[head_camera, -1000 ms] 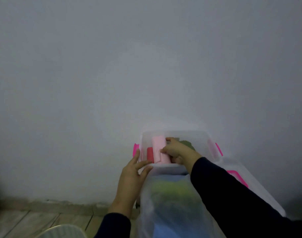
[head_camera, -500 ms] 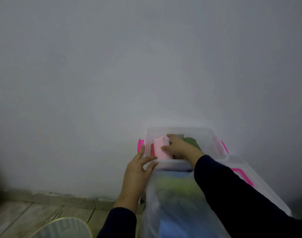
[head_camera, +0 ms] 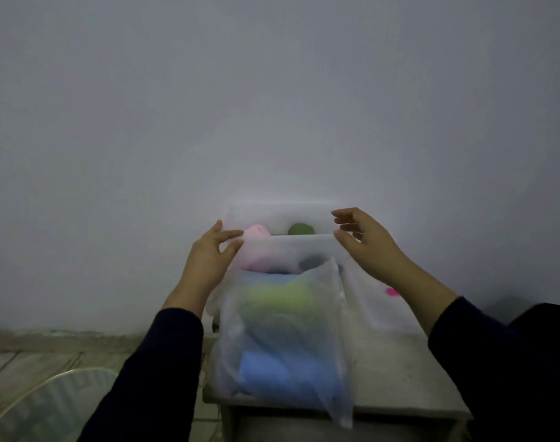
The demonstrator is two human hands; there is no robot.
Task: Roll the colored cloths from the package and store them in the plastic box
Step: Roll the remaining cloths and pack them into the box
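the left hand (head_camera: 208,260) pinches the near left rim of the plastic box (head_camera: 288,242), thumb and fingers closed on its edge. inside, a pink roll (head_camera: 256,233) and a green roll (head_camera: 301,229) stand by the far wall. in front, the package (head_camera: 285,342) slumps on the table (head_camera: 396,371), cloths (head_camera: 288,371) blue and yellow-green inside; likely soft and light, the film slippery, best pinched at a cloth's edge. the right hand (head_camera: 367,247) hovers by the right rim, fingers loosely spread, holding nothing. no legible writing.
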